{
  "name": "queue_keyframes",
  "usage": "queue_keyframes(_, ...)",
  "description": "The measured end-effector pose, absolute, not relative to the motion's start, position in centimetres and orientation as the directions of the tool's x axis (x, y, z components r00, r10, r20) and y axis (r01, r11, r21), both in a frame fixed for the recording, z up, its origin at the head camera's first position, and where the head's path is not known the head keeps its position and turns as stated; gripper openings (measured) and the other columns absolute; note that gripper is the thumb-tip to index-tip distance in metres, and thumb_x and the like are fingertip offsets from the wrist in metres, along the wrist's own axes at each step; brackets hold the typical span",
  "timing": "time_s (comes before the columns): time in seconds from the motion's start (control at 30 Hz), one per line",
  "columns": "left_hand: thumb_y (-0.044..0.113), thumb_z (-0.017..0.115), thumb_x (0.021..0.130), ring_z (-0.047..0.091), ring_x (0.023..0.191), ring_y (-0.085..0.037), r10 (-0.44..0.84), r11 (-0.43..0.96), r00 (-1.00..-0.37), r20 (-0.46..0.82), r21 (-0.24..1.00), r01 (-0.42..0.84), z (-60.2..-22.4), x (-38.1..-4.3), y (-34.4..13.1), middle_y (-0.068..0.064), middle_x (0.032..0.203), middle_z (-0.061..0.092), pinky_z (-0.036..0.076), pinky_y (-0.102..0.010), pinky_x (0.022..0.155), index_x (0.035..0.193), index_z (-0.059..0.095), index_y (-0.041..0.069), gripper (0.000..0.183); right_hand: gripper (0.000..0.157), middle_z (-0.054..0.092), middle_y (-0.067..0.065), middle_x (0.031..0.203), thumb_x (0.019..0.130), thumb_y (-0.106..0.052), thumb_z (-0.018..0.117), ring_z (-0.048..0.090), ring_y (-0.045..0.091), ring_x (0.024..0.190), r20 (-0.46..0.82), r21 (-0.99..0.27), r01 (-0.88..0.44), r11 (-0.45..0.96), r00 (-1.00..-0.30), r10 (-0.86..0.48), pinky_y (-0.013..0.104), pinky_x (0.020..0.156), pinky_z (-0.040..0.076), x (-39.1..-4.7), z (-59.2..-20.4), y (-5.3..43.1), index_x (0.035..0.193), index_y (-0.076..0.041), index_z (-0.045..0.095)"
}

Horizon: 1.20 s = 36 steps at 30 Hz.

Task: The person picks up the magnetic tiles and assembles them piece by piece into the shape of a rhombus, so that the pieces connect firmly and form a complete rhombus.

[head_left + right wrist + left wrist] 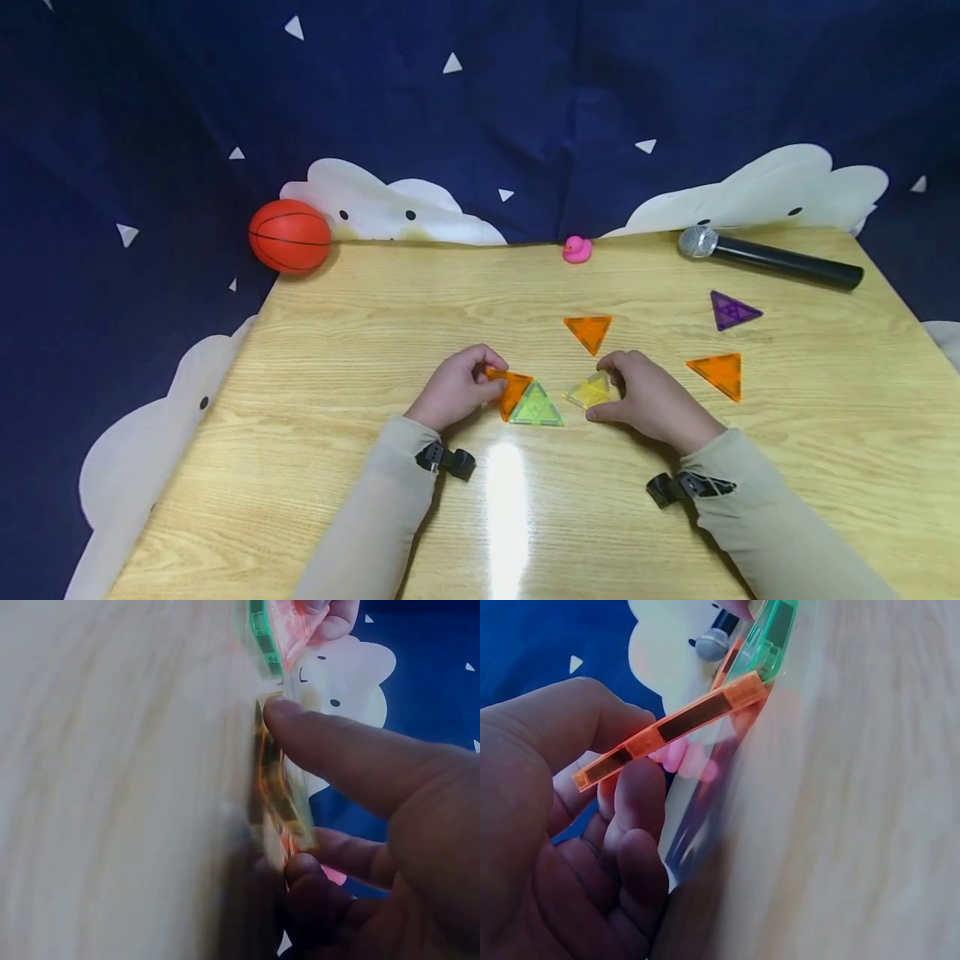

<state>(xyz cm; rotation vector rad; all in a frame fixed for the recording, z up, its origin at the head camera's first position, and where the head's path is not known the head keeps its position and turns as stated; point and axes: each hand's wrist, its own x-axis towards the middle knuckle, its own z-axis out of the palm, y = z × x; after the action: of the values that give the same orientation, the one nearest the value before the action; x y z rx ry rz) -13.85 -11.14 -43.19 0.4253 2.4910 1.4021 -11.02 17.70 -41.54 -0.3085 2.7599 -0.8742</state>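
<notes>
My left hand [456, 387] pinches an orange triangular magnetic tile [513, 392] between thumb and fingers. In the left wrist view that tile [694, 716] tilts up from the tabletop. Its right edge meets a light green triangular tile [536, 407], whose thick clear rim shows in the right wrist view. To the right, my right hand [656, 400] holds a yellow triangular tile [590, 391] by its edges, thumb in front and fingers behind. A small gap separates the yellow tile from the green one. The yellow tile [279, 780] is close to the wood.
Another orange tile [590, 332] lies behind the yellow one. Farther right are a third orange tile [720, 374] and a purple tile [732, 311]. Along the back of the wooden table [360, 325] sit a red ball [290, 237], a pink duck [577, 249] and a microphone [780, 260].
</notes>
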Motion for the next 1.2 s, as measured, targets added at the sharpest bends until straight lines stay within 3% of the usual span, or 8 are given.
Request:
queue_keyframes(0.2, 0.014, 0.073, 0.089, 0.049, 0.070, -0.014, 0.378, 0.485, -0.924, -0.061, 0.863, 0.142, -43.4, -13.9, -10.5, 0.000, 0.076, 0.052, 0.041, -0.025, 0.062, 0.107, 0.068, 0.014, 0.018, 0.056, 0.058, 0.008, 0.086, 0.085, -0.022, 0.081, 0.051, 0.022, 0.074, -0.089, -0.633, -0.104, 0.767, -0.974, -0.206, 0.036, 0.066, 0.041, -10.6, -42.2, 18.9, 0.131, -0.010, 0.051)
queue_keyframes(0.37, 0.015, 0.074, 0.089, 0.049, 0.070, -0.015, 0.379, 0.496, -0.923, -0.070, 0.858, 0.138, -43.5, -13.8, -10.1, 0.000, 0.074, 0.051, 0.041, -0.026, 0.063, 0.106, 0.068, 0.015, 0.018, 0.051, 0.052, 0.004, 0.072, 0.090, -0.026, 0.077, 0.046, 0.019, 0.065, -0.015, -0.722, -0.043, 0.691, -0.997, -0.077, 0.031, 0.058, 0.039, -10.3, -43.5, 19.6, 0.133, -0.007, 0.059)
queue_keyframes(0.5, 0.014, 0.074, 0.089, 0.050, 0.070, -0.015, 0.381, 0.485, -0.922, -0.067, 0.863, 0.137, -43.5, -13.7, -9.8, 0.000, 0.075, 0.052, 0.042, -0.025, 0.063, 0.106, 0.068, 0.014, 0.018, 0.035, 0.057, 0.002, 0.070, 0.088, -0.031, 0.079, 0.047, 0.018, 0.064, 0.023, -0.764, -0.021, 0.645, -1.000, -0.004, 0.028, 0.057, 0.039, -10.1, -44.0, 19.5, 0.112, -0.006, 0.070)
queue_keyframes(0.63, 0.014, 0.073, 0.089, 0.050, 0.070, -0.014, 0.388, 0.480, -0.920, -0.060, 0.865, 0.146, -43.5, -13.6, -9.3, 0.001, 0.075, 0.054, 0.042, -0.024, 0.062, 0.107, 0.068, 0.014, 0.018, 0.025, 0.057, 0.001, 0.064, 0.088, -0.031, 0.079, 0.048, 0.016, 0.058, 0.061, -0.783, -0.043, 0.621, -0.998, 0.007, 0.027, 0.054, 0.040, -9.9, -44.2, 18.9, 0.092, -0.007, 0.070)
queue_keyframes(0.93, 0.015, 0.074, 0.089, 0.050, 0.069, -0.014, 0.397, 0.472, -0.916, -0.052, 0.868, 0.155, -43.3, -13.4, -8.7, 0.001, 0.075, 0.055, 0.043, -0.024, 0.062, 0.107, 0.069, 0.015, 0.019, 0.043, 0.040, -0.003, 0.058, 0.088, -0.032, 0.079, 0.038, 0.016, 0.054, 0.066, -0.751, -0.081, 0.655, -0.997, -0.048, 0.028, 0.052, 0.032, -9.5, -44.1, 17.5, 0.069, -0.011, 0.047)
queue_keyframes(1.03, 0.015, 0.074, 0.089, 0.051, 0.070, -0.014, 0.396, 0.478, -0.917, -0.054, 0.864, 0.156, -43.4, -13.4, -8.7, 0.001, 0.076, 0.055, 0.043, -0.025, 0.063, 0.107, 0.069, 0.016, 0.019, 0.044, 0.039, -0.003, 0.059, 0.086, -0.035, 0.080, 0.038, 0.016, 0.055, 0.052, -0.746, -0.088, 0.660, -0.996, -0.074, 0.028, 0.053, 0.031, -9.4, -44.1, 17.2, 0.069, -0.012, 0.047)
queue_keyframes(1.2, 0.016, 0.074, 0.089, 0.051, 0.070, -0.014, 0.394, 0.483, -0.917, -0.053, 0.861, 0.158, -43.5, -13.4, -8.7, 0.001, 0.077, 0.055, 0.043, -0.025, 0.063, 0.107, 0.069, 0.016, 0.019, 0.034, 0.048, -0.003, 0.063, 0.086, -0.037, 0.080, 0.044, 0.017, 0.061, 0.032, -0.758, -0.092, 0.646, -0.994, -0.103, 0.028, 0.057, 0.035, -9.2, -44.2, 16.9, 0.076, -0.013, 0.058)
